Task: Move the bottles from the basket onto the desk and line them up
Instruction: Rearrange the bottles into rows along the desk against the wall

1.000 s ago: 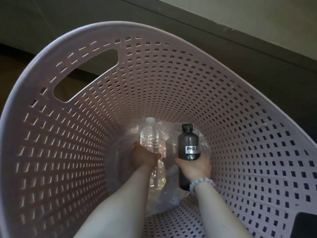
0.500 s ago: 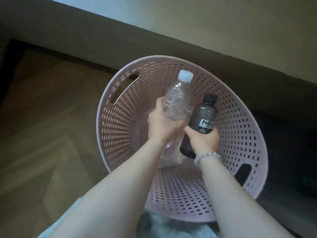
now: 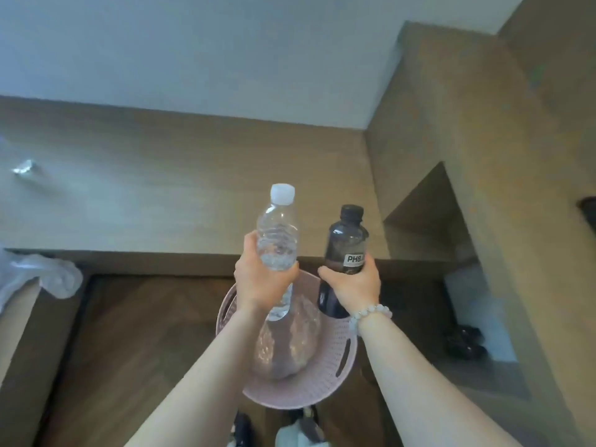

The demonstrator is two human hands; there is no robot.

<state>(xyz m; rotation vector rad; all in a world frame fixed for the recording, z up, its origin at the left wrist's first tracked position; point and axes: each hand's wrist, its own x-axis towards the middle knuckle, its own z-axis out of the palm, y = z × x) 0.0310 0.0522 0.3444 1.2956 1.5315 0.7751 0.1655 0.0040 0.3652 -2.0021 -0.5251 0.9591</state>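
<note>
Both bottles have come up out of the basket (image 3: 290,402) since half a second ago and are now held above its rim, in front of the desk edge. The left hand (image 3: 258,279) wraps round the middle of the clear bottle (image 3: 277,240), thumb on one side and fingers curled round the other, white cap upward. The right hand (image 3: 353,285) grips the dark bottle (image 3: 346,246) at its "PH8" label, black cap upward. The two bottles are side by side, near each other but apart. A bead bracelet (image 3: 371,312) sits on the right wrist. Below the hands the pink basket stands on the wooden floor (image 3: 145,333) with a clear plastic bag (image 3: 290,343) inside. Beyond the hands lies the desk (image 3: 161,188). Far left of the grip, a small shiny scrap (image 3: 22,169) lies on it.
</note>
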